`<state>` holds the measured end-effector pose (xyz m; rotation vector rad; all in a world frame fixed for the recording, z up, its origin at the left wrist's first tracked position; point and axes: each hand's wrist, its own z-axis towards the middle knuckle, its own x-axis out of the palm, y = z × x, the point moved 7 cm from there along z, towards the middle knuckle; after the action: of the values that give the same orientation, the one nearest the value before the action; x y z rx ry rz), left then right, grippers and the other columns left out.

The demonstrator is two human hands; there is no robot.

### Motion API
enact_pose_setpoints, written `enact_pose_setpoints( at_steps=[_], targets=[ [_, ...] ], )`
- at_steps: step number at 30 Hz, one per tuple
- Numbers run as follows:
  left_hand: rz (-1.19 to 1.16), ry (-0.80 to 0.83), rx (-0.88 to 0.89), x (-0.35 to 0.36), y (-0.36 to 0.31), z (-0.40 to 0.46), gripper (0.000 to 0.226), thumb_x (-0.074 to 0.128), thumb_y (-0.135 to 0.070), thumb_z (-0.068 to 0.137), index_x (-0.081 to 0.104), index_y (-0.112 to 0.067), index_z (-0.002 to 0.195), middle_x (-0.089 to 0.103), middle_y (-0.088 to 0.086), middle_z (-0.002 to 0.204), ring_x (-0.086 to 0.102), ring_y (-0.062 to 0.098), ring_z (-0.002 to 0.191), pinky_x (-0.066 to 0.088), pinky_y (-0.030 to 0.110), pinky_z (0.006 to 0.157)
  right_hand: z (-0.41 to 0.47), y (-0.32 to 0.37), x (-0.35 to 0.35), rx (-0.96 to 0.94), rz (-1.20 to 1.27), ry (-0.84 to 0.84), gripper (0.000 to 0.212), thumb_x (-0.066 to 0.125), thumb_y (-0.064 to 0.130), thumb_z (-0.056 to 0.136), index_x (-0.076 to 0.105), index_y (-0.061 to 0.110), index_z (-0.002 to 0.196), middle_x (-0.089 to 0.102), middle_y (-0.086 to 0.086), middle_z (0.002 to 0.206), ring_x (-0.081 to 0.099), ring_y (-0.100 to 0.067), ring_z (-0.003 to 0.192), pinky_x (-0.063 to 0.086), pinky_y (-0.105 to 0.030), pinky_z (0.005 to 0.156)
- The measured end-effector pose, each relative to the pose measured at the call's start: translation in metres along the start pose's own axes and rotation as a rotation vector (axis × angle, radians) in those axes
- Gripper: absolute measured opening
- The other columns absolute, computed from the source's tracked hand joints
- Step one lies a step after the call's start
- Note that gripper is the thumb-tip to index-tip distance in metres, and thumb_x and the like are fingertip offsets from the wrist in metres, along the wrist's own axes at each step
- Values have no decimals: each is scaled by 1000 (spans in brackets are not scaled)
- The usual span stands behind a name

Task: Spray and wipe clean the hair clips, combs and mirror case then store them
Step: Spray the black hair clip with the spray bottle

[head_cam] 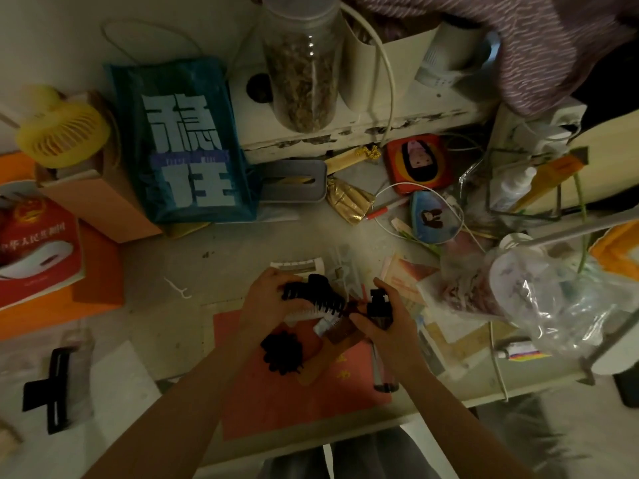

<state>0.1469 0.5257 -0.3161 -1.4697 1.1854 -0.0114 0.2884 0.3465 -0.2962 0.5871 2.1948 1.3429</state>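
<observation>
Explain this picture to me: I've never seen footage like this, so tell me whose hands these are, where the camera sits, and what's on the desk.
There is no machine here: one camera worn on a person's head looks down at their own two hands. The left hand grips a black claw hair clip. The right hand holds a small dark spray bottle, its nozzle towards the clip. Below them, on a red mat, lies a black flower-shaped clip. Another black clip rests far left. Around the cluttered desk are a yellow fan and a teal bag.

black claw clip [313,297] held, black spray bottle [378,309] upright
</observation>
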Motion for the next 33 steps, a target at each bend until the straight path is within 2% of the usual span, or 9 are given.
enact_pose_setpoints(
  at_steps=[2, 4, 6, 13, 21, 25, 29, 31, 33],
  targets=[
    [-13, -9, 7, -2, -2, 0, 41, 88, -21, 63, 72, -27, 100, 57, -6, 89, 59, 14, 87, 46, 23, 77, -1, 3, -1, -7, -15, -6, 57, 72, 8, 82, 43, 24, 129, 59, 17, 99, 63, 10, 86, 54, -14, 68],
    [-67, -41, 8, -6, -5, -3, 39, 87, -19, 64, 68, -34, 95, 60, -11, 86, 61, 14, 86, 46, 13, 74, -2, 7, -3, -16, -28, -16, 57, 72, 7, 82, 43, 25, 128, 57, 18, 100, 61, 12, 86, 53, -13, 67],
    [-93, -98, 28, -14, -12, -5, 40, 87, -17, 63, 68, -32, 95, 62, -10, 87, 61, 12, 85, 42, 4, 72, -1, 11, -5, -30, -42, -28, 57, 72, 6, 82, 43, 25, 127, 54, 19, 102, 59, 15, 88, 54, -14, 70],
    [-166, -241, -5, -48, -37, -18, 40, 87, -17, 63, 72, -18, 101, 64, -7, 92, 59, 2, 81, 41, 1, 73, 0, 37, -3, -86, -25, -50, 60, 75, 18, 78, 43, 29, 127, 57, 18, 103, 58, 16, 90, 47, -5, 69],
    [-280, -371, 49, -89, -84, -42, 39, 88, -18, 63, 67, -32, 93, 67, -14, 90, 65, 1, 82, 48, 7, 73, 0, 103, 7, -161, 81, -25, 66, 74, 42, 72, 43, 37, 131, 63, 9, 108, 66, -8, 93, 57, -26, 75],
    [-340, -457, 141, -112, -117, -57, 42, 87, -26, 60, 63, -44, 90, 67, -17, 93, 66, -3, 86, 51, 9, 74, -1, 149, 11, -213, 235, -5, 57, 76, 27, 75, 48, 37, 124, 64, 0, 112, 66, -20, 99, 58, -40, 79],
    [-324, -543, 265, -137, -150, -73, 41, 81, -35, 60, 63, -35, 97, 64, -14, 97, 63, -4, 91, 51, 11, 78, -8, 192, 9, -247, 424, -6, 66, 78, 35, 66, 52, 32, 127, 66, -2, 115, 68, -17, 100, 58, -33, 75],
    [-314, -573, 296, -148, -164, -81, 45, 80, -38, 60, 64, -30, 102, 63, -16, 99, 60, -10, 92, 45, 3, 76, -10, 213, 4, -289, 450, -25, 64, 78, 29, 70, 52, 29, 129, 67, 0, 113, 68, -14, 99, 58, -32, 76],
    [-331, -581, 282, -158, -175, -85, 46, 84, -32, 61, 65, -30, 103, 63, -16, 100, 59, -12, 88, 43, 0, 72, -13, 235, 0, -358, 449, -33, 56, 76, 16, 77, 53, 25, 127, 71, 10, 97, 69, -4, 87, 55, -20, 63]
  ],
)
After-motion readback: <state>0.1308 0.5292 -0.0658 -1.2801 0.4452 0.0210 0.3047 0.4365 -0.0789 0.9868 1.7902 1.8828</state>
